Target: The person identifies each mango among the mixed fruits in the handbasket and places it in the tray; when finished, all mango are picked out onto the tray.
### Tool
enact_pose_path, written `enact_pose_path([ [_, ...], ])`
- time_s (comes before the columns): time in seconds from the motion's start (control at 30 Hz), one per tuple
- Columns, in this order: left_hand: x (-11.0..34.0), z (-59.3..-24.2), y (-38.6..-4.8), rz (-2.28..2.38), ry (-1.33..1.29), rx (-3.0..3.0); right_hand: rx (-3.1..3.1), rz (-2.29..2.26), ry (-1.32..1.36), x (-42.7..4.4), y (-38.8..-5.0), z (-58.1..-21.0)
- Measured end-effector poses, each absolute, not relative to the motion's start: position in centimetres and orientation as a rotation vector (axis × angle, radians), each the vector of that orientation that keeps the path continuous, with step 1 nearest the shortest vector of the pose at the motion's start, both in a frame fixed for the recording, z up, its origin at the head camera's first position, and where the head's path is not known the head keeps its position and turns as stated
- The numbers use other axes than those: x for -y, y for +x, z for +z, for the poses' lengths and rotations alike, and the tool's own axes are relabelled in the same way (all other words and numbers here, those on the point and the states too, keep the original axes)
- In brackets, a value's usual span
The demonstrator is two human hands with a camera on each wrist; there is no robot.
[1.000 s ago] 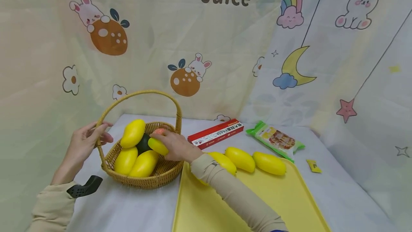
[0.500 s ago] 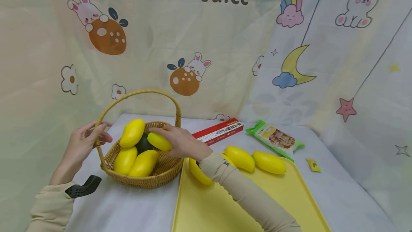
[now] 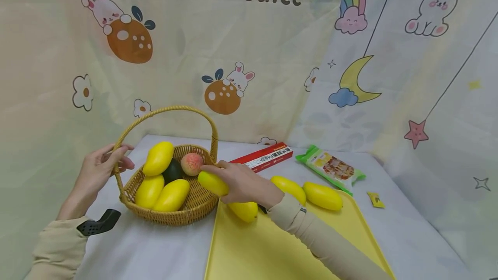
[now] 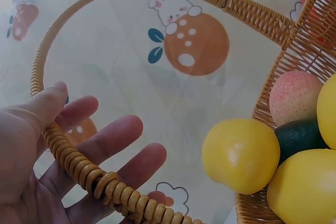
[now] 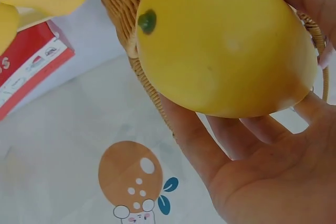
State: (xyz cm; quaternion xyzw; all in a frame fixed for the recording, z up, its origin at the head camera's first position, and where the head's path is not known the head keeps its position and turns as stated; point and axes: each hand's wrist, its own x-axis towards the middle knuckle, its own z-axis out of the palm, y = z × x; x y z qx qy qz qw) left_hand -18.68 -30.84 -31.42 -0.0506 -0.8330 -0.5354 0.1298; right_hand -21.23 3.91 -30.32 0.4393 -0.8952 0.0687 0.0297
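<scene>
Head view: held mango (image 3: 213, 183) brought to the basket's (image 3: 177, 218) 3 o'clock side

Just changed: held mango, yellow, one; shifted from over the basket's middle to its 3 o'clock side in the right hand (image 3: 243, 182). Meaning for the work, as judged: fruit drawn clear of the other contents, on the side nearest the tray (image 3: 299, 247); not set down.

Grip, right: thumb and fingers clamped about the held mango, its green tip uncovered in the right wrist view. Contact with the rim: cannot tell.

Grip, left: left hand (image 3: 100, 165) at the basket's 10 o'clock, thumb and fingers to either side of the handle (image 3: 177, 108); place as a second ago.

Differs from earlier frames: peach (image 3: 192, 164), at 1 o'clock, now almost wholly in sight; a second ago mostly covered, half a second ago hidden.

Remaining in basket, lie unaltered: rear mango (image 3: 158, 159), 11 o'clock; side mango (image 3: 148, 192), 8 o'clock; front mango (image 3: 172, 195), 6 o'clock; green fruit (image 3: 173, 172), 12 o'clock, between rear mango and peach.

On tray: corner mango (image 3: 244, 211), 10 o'clock, showing beneath the right hand; middle mango (image 3: 289, 189), 12 o'clock; end mango (image 3: 324, 195), 1 o'clock. One further, visible a second ago between corner and middle, is now hidden by the right wrist.

Beyond tray, unaltered: red box (image 3: 268, 157), 12 o'clock; packet (image 3: 332, 168), 1 o'clock; sachet (image 3: 375, 199), 2 o'clock.
</scene>
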Motion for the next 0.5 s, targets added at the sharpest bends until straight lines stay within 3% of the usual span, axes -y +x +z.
enact_pose_path([
  [0.5,30.8,-31.2,-18.8,-1.569,-0.154,2.41,2.805,0.195,1.362,-6.9,-18.5,-33.0],
])
